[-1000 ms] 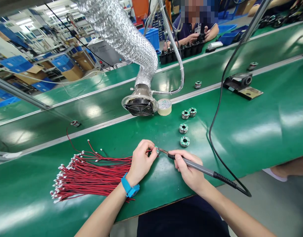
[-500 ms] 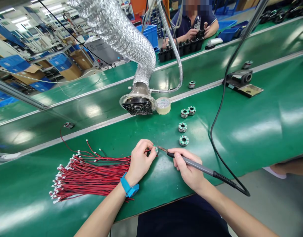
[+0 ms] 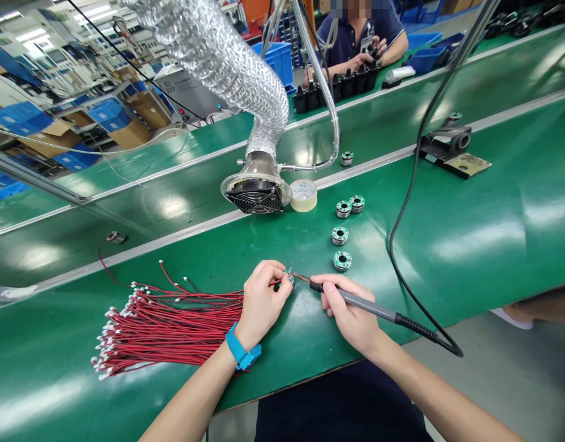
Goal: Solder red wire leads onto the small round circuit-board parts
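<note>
My left hand, wearing a blue wrist strap, pinches a small round part with a green circuit board on its face. A red wire runs in under those fingers; whether they grip it too is hidden. My right hand is closed around the grey handle of a soldering iron, whose tip is at the board's upper edge; contact is too small to make out. Left of my left hand lies a bundle of red and black wires with white connectors. Several ring-shaped parts with green boards stand beyond my right hand.
A fume extractor fan on a foil duct hangs over the bench, beside a tape roll. An iron stand sits at right, and the iron's black cable loops nearby. Behind runs a belt carrying ring parts. A co-worker sits opposite.
The ring parts on the belt have shifted left, one trailing its red wire. The soldering iron's tip has moved slightly left and up along the board. My left hand has barely moved.
</note>
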Tool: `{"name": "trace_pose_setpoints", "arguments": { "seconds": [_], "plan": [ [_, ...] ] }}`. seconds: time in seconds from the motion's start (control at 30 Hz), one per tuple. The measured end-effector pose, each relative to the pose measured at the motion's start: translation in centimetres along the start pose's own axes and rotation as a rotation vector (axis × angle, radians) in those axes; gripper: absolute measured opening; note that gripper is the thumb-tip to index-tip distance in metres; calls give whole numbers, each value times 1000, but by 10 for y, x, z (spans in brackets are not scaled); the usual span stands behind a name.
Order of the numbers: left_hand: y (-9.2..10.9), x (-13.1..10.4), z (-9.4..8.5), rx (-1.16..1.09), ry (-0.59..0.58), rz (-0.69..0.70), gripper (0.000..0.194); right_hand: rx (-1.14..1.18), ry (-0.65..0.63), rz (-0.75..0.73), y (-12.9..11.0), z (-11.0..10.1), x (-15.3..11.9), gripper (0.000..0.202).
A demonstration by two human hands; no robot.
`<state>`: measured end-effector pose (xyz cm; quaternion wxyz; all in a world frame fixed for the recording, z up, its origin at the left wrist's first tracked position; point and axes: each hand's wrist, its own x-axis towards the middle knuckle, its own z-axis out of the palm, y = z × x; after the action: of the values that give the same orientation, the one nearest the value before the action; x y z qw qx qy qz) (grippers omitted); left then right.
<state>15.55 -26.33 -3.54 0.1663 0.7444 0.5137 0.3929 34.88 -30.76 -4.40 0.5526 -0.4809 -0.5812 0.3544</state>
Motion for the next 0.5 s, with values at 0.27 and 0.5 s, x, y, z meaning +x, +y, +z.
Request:
{"name": "trace_pose_setpoints", "arguments": {
  "seconds": [0.27, 0.5],
  "plan": [
    [1, 1, -1, 2, -9, 8, 21, 10, 79, -4, -3, 0, 0, 27],
    [0, 3, -2, -2, -23, 5, 21, -111, 96, -40, -9, -27, 34, 29]
  ]
}}
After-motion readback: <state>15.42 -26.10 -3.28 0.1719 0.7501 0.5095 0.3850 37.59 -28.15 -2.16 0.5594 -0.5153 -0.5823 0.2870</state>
